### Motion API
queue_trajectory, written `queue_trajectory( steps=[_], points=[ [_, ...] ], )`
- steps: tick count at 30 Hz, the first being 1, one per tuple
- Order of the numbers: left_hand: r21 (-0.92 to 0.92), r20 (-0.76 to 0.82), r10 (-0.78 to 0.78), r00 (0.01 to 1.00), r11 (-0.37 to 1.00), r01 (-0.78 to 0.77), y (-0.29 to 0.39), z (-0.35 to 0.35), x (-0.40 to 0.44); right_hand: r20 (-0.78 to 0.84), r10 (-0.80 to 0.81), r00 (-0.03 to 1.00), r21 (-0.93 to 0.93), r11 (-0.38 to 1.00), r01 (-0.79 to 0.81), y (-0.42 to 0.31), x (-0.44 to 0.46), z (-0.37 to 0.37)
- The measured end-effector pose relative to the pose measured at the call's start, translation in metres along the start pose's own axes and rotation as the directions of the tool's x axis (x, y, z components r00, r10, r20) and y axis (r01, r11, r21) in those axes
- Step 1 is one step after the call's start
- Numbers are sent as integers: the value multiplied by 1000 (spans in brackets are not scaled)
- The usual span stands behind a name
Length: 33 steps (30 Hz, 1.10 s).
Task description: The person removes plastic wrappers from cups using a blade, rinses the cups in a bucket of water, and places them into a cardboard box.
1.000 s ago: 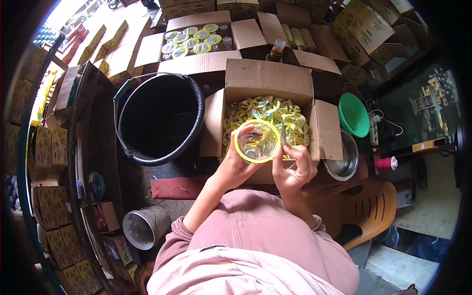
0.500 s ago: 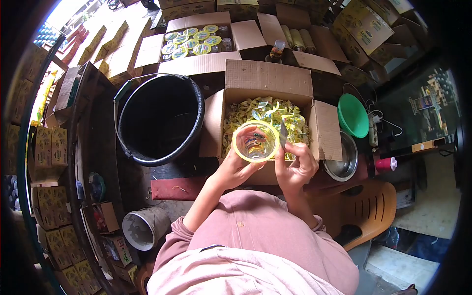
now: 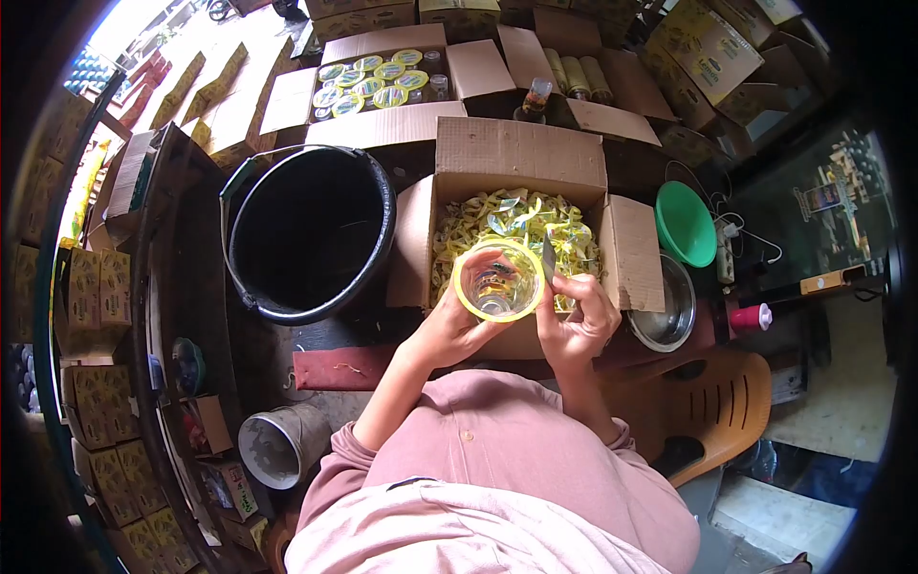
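Observation:
My left hand [image 3: 457,320] is wrapped round a clear plastic cup [image 3: 498,304] with a yellow rim, its open mouth turned up towards me. Printed colours show through its wall. My right hand [image 3: 579,319] pinches a small knife [image 3: 548,256], its dark blade pointing away from me beside the right side of the cup's rim. Most of the handle is hidden in the fingers. Just behind both hands, an open cardboard box [image 3: 521,148] is filled with crumpled yellow and clear film scraps [image 3: 564,228].
A black bucket [image 3: 382,206] stands left of the box. To the right are a green bowl [image 3: 685,225] and a metal bowl [image 3: 681,330]. Behind sits a carton [image 3: 387,124] of yellow-lidded cups. An orange plastic chair [image 3: 712,411] and a grey pail [image 3: 311,430] flank my body.
The cup has shifted very slightly towards the right in my left hand's hold. My right hand and the knife stay close to the rim, almost unmoved.

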<state>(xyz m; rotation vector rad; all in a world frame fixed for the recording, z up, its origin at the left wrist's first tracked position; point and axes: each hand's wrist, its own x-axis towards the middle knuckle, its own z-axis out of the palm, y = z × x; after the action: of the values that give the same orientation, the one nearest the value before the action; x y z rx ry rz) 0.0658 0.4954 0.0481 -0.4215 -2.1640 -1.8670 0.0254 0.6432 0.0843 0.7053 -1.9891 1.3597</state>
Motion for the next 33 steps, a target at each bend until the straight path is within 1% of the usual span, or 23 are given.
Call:
queue_trajectory(
  steps=[1,4,7,10,13,16,19,22,23,25,29,33],
  points=[
    [-6,-2,-7,1000,1000,7,0,-1,0,11,14,1000,24,1000,-14,0,0,-1],
    [16,-1,4,1000,1000,-4,0,-3,1,26,9,1000,18,1000,-10,-3,-1,-3],
    [-89,40,-44,998,995,48,0,-5,1,34,14,999,-4,1000,-14,-1,-2,-3],
    [-135,75,-56,996,989,65,1,-6,3,34,1,999,17,1000,-2,0,2,-4],
    [-110,88,18,996,994,-8,-1,-5,4,60,-6,998,-6,1000,6,4,4,-4],
    [-185,51,1,999,983,8,-2,-2,5,79,-19,997,10,1000,18,2,7,-4],
    [-175,-37,113,993,978,-118,5,2,13,71,-28,997,-5,1000,28,-3,10,-3],
    [-258,-161,29,986,964,-71,-3,7,11,9,10,1000,-9,1000,-10,-8,7,0],
    [-223,-164,69,984,969,-105,-5,6,12,11,11,1000,-3,1000,-11,-9,5,1],
    [-242,-171,56,984,965,-97,-1,4,12,17,15,1000,9,1000,-16,-10,0,2],
    [-285,-157,8,987,957,-54,0,4,9,13,-35,999,-29,999,35,-10,-1,4],
    [-207,-124,24,992,977,-49,0,1,8,6,-65,998,-78,995,65,-9,-3,5]
  ],
)
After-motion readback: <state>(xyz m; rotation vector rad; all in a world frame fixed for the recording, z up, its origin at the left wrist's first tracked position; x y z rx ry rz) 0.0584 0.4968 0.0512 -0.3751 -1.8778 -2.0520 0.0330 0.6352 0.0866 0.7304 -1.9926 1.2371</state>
